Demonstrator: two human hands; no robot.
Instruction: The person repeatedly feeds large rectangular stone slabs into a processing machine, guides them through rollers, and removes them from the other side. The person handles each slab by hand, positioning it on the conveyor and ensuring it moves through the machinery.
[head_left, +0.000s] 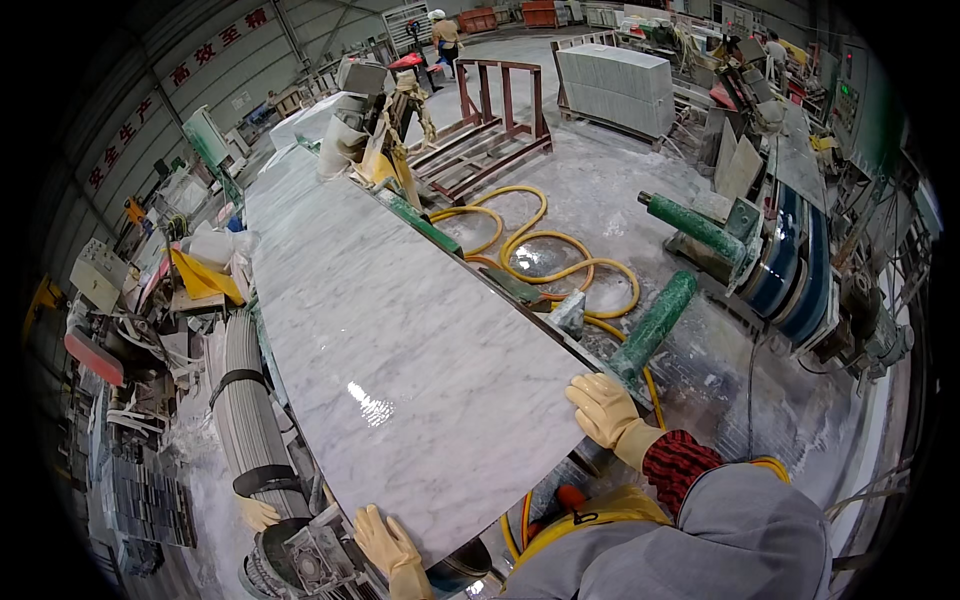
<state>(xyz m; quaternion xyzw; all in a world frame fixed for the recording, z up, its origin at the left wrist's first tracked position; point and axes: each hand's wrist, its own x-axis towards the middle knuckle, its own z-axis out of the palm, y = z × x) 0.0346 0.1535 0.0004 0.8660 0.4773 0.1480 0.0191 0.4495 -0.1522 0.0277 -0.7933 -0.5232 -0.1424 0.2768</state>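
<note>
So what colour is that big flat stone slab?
The slab is whitish with grey streaks, seen in the head view.

Worn on the head, left of a side-by-side pair | Looks down and ahead, upright and unmirrored | Faces along a pale slab [420, 310] running toward upper left | Hangs close above the left hand [386, 545] and right hand [604, 408] | Reaches wide to a distant stone block [618, 88], bending straight lines fisheye-fashion toward the margins

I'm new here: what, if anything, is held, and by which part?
The left hand and right hand touch the slab at its near corners; any grip beneath cannot be told.
</note>
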